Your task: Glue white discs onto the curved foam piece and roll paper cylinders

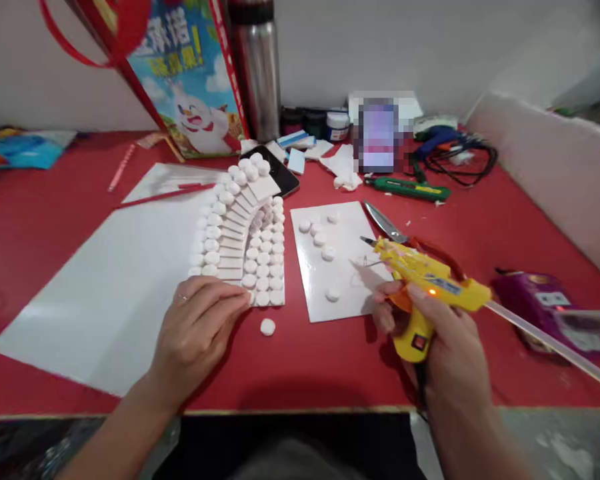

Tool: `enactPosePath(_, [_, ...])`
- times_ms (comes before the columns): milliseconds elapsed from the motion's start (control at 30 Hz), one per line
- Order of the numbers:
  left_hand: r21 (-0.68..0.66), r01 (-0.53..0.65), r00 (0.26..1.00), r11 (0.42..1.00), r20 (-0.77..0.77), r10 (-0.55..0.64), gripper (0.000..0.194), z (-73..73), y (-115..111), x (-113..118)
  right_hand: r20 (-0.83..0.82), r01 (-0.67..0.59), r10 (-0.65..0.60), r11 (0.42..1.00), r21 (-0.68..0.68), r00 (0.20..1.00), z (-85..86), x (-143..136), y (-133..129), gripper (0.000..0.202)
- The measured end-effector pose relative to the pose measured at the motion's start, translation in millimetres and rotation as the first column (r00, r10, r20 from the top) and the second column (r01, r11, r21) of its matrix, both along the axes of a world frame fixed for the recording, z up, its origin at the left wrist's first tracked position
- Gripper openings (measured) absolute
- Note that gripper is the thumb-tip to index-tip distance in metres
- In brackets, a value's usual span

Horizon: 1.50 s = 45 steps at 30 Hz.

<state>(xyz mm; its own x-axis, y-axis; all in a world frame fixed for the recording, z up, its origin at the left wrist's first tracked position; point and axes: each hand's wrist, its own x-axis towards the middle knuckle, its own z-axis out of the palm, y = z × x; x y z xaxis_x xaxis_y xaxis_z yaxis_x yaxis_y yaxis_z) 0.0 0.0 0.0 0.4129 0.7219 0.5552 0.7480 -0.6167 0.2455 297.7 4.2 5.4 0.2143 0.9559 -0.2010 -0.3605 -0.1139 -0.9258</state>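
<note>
My right hand (445,327) is wrapped round the grip of a yellow hot glue gun (425,273). A small orange light glows on its side, and a clear glue stick (545,340) sticks out behind. The gun's nozzle points left, above a white card (313,287) with several loose white discs on it. My left hand (200,333) has its fingers bent together at the near end of a curved white model (230,243), touching its discs; the fingertips are partly hidden. Rows of round white discs cover the model, with step-like strips between. One loose disc (267,327) lies just in front.
White paper (95,293) lies at left with a red pen (170,193). Scissors (385,223) and a green cutter (410,189) lie beyond the gun. Behind stand a steel bottle (260,73), paint jars (337,125) and a picture bag (190,80). A purple packet (530,300) lies at right.
</note>
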Motion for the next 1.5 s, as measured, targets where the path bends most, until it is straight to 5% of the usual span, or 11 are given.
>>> enactPosePath(1500, [0.042, 0.080, 0.992, 0.996, 0.089, -0.084, 0.029, -3.9, 1.6, 7.4, 0.088, -0.001, 0.000, 1.000, 0.011, 0.996, 4.3, -3.1, 2.6, 0.019])
